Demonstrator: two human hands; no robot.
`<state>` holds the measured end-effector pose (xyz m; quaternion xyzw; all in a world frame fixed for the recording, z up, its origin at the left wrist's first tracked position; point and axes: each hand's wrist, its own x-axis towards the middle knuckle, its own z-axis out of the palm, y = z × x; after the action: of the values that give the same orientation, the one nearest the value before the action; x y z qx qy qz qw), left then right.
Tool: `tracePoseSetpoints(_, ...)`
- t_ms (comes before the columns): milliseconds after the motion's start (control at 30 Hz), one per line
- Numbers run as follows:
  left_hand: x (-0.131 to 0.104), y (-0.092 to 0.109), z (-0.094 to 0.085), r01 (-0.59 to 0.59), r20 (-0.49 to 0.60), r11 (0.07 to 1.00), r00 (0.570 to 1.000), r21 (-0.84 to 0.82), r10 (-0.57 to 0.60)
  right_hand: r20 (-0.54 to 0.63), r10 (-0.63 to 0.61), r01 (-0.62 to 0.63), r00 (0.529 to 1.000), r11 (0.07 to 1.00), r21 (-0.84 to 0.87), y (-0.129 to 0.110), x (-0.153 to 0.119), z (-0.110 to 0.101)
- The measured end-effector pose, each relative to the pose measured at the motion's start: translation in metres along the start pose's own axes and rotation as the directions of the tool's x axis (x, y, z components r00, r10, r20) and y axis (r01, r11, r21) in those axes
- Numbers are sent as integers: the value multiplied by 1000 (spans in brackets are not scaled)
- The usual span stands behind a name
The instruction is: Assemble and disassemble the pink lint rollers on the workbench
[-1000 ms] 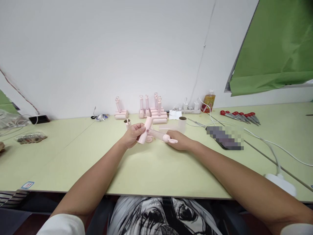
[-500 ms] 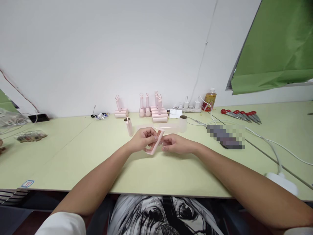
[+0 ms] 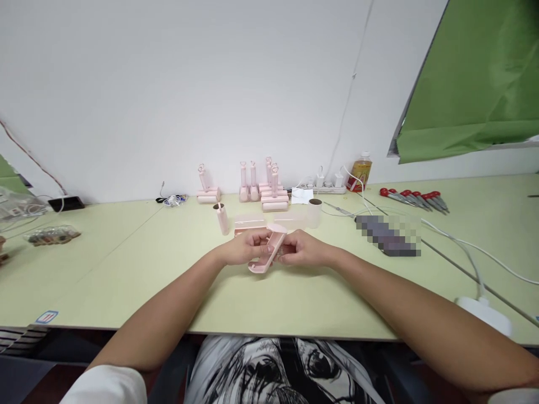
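Note:
A pale pink lint roller frame (image 3: 269,253) is held tilted above the table's near middle. My left hand (image 3: 242,248) has thumb and fingers closed on its left side. My right hand (image 3: 304,248) is closed at its right side, with the fingertips partly hidden behind the frame. Just beyond my left hand lies a strip with a brownish-pink edge (image 3: 248,230). A pink handle (image 3: 223,220) stands upright behind that hand. Two clear plastic covers (image 3: 290,218) lie beyond the frame. Behind my right hand stands a white roll (image 3: 314,214) with a brown core.
Several pink lint rollers (image 3: 275,202) stand along the wall. Rightward are a drink bottle (image 3: 360,173), a power strip (image 3: 330,189), red-handled tools (image 3: 415,199), a blurred dark object (image 3: 389,235) and a white adapter (image 3: 484,315) with cables. Leftward lie a cable bundle (image 3: 172,200) and a bagged item (image 3: 54,234).
The frame has turned in my hands, showing more of its hollow inside, and sits slightly lower. The brownish-edged strip now shows on the table beyond my left hand.

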<state>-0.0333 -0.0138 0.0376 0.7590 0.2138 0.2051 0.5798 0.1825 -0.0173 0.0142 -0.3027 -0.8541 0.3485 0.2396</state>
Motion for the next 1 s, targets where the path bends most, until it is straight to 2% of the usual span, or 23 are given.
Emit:
tracePoseSetpoints(100, 1, -4, 2, 55, 36, 994, 998, -95, -52, 23, 6, -7, 1000, 999, 45, 1, 0, 1)
tracePoseSetpoints(333, 6, -8, 6, 87, -36, 983, 995, -160, -94, 30, 41, -43, 999, 997, 59, 1, 1, -1)
tracePoseSetpoints(500, 9, -12, 8, 106, -85, 976, 989, -189, -124, 16, 72, -71, 997, 997, -38, 0, 1, 2)
tracePoseSetpoints(600, 12, -16, 6, 96, -171, 958, 974, -270, -146, -81, 105, -116, 991, 982, -146, 2, 3, -2)
tracePoseSetpoints(733, 10, -13, -8, -78, -293, 922, 955, -380, -40, -321, 135, -233, 937, 928, -291, 8, 3, -19)
tracePoseSetpoints(833, 6, -6, -18, -85, -404, 960, 914, -269, -32, -391, 102, -288, 915, 844, -452, 9, 3, -26)
tracePoseSetpoints(933, 7, -2, -21, 10, -482, 992, 873, -128, -71, -296, 39, -222, 954, 756, -616, 5, 3, -15)
tracePoseSetpoints(1000, 14, -1, -20, 83, -487, 995, 868, -52, -98, -212, 46, -180, 976, 712, -679, 0, 4, -2)
